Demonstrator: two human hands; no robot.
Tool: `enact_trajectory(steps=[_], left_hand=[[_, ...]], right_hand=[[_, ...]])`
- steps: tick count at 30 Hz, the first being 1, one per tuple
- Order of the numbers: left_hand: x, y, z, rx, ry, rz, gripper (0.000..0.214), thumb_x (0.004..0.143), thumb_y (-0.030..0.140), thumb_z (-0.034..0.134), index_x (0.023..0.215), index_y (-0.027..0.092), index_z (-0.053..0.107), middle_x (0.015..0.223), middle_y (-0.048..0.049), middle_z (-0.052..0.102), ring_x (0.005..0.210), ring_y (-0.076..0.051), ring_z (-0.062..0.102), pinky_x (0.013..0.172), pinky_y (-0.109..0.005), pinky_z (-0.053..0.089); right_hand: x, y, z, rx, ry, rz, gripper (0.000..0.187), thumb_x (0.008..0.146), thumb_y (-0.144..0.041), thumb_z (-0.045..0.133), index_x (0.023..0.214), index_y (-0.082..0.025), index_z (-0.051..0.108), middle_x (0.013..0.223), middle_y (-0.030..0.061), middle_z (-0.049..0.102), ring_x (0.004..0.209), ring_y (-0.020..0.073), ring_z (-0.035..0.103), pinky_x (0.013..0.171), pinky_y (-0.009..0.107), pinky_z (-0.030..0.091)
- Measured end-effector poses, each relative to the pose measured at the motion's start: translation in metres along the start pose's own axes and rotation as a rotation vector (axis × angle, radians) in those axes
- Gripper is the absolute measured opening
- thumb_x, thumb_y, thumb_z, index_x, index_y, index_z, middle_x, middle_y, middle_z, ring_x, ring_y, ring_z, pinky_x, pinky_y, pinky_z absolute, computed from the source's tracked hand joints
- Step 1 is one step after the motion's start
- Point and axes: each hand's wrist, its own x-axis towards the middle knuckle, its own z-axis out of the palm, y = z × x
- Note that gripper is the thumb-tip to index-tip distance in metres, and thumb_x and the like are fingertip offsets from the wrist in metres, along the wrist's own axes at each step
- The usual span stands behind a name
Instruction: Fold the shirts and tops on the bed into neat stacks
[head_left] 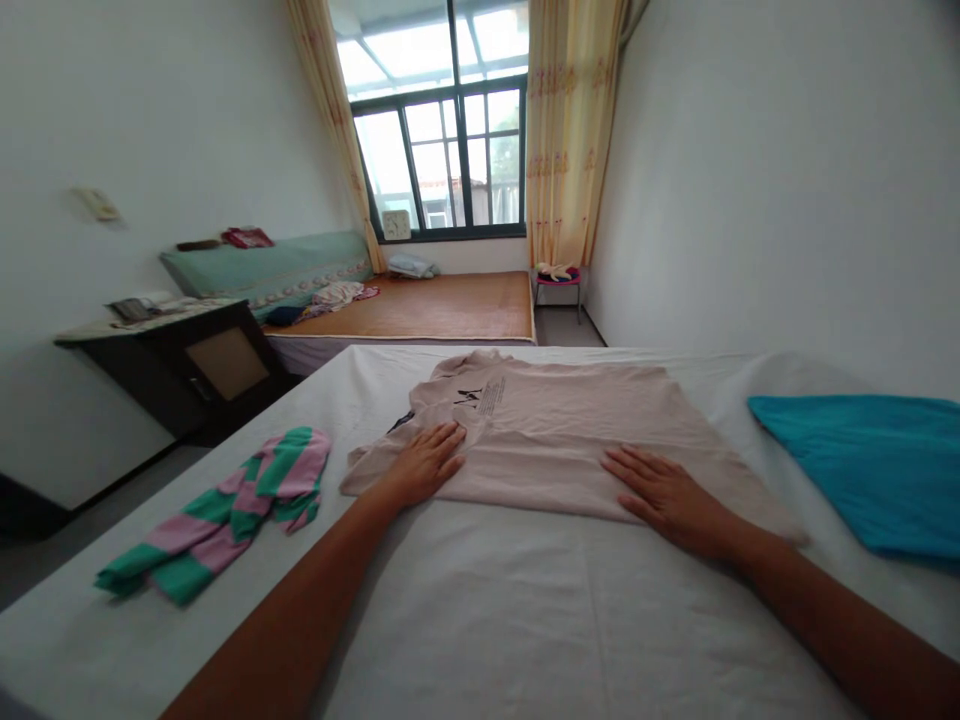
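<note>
Across the middle of the white cloth-covered surface (pixel 480 610), see a pale pink T-shirt (pixel 555 440) lying spread, neck end toward the left, hem toward the right, dark print (pixel 469 398) facing up. Find the left hand (pixel 426 464) resting on its near part by the neck end and the right hand (pixel 669 500) closer to the hem, both palm down, fingers (pixel 444 440) extended and gripping nothing. Judge the T-shirt light, soft and limp, probably thin knit: nothing fragile, unlikely to slip from a pinch, yet ready to wrinkle or let its layers slide apart. Note shallow creases running between the hands. Best take hold along the near edge at two well-separated places, one close to the shoulder and one close to the hem, pinching all layers together; avoid lifting by a single spot, given the likely sag. Notice also a pink-and-green striped garment (pixel 225 510) on the left and a blue cloth (pixel 877 470) on the right, both apart from the T-shirt
</note>
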Motion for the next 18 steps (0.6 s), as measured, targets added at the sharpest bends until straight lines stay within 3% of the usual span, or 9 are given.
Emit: enact_trajectory(steps=[3,10,14,16,18], left_hand=[[0.002,-0.002,0.003,0.006,0.009,-0.052,0.058,0.097,0.053,0.023,0.148,0.025,0.031,0.155,-0.0051,0.028,0.143,-0.022,0.022,0.115,-0.040,0.016],[0.001,-0.014,0.007,0.058,0.041,-0.230,0.056,0.096,0.050,0.025,0.146,0.026,0.035,0.153,-0.0053,0.031,0.142,-0.024,0.024,0.114,-0.046,0.016],[-0.001,-0.019,0.003,0.071,0.101,-0.352,0.052,0.095,0.045,0.033,0.141,0.023,0.043,0.150,-0.0075,0.037,0.139,-0.028,0.029,0.112,-0.050,0.020],[0.000,-0.012,-0.001,0.070,0.180,-0.300,0.048,0.094,0.040,0.036,0.135,0.020,0.049,0.147,-0.0097,0.041,0.138,-0.029,0.031,0.113,-0.050,0.021],[0.002,0.004,-0.005,0.026,0.236,-0.115,0.044,0.095,0.035,0.035,0.131,0.019,0.053,0.145,-0.0097,0.045,0.138,-0.026,0.031,0.115,-0.045,0.022]], right_hand=[[-0.002,0.002,0.001,0.036,-0.046,0.034,0.054,0.095,-0.055,0.028,0.146,-0.038,0.031,0.152,-0.0031,0.032,0.141,0.0231,0.027,0.113,0.047,0.025],[-0.022,0.068,0.004,-0.061,0.007,0.232,0.060,0.092,-0.058,0.026,0.144,-0.032,0.038,0.149,0.0005,0.039,0.138,0.0233,0.034,0.113,0.047,0.027],[-0.027,0.091,0.007,-0.144,0.089,0.333,0.060,0.091,-0.058,0.026,0.140,-0.028,0.045,0.144,0.0038,0.046,0.134,0.0240,0.040,0.111,0.047,0.031],[-0.026,0.089,0.006,-0.189,0.159,0.345,0.059,0.091,-0.055,0.028,0.138,-0.025,0.047,0.143,0.0059,0.048,0.134,0.0255,0.040,0.110,0.049,0.031],[-0.021,0.077,0.003,-0.194,0.215,0.278,0.057,0.091,-0.052,0.032,0.137,-0.022,0.049,0.143,0.0077,0.048,0.136,0.0259,0.036,0.111,0.048,0.029]])
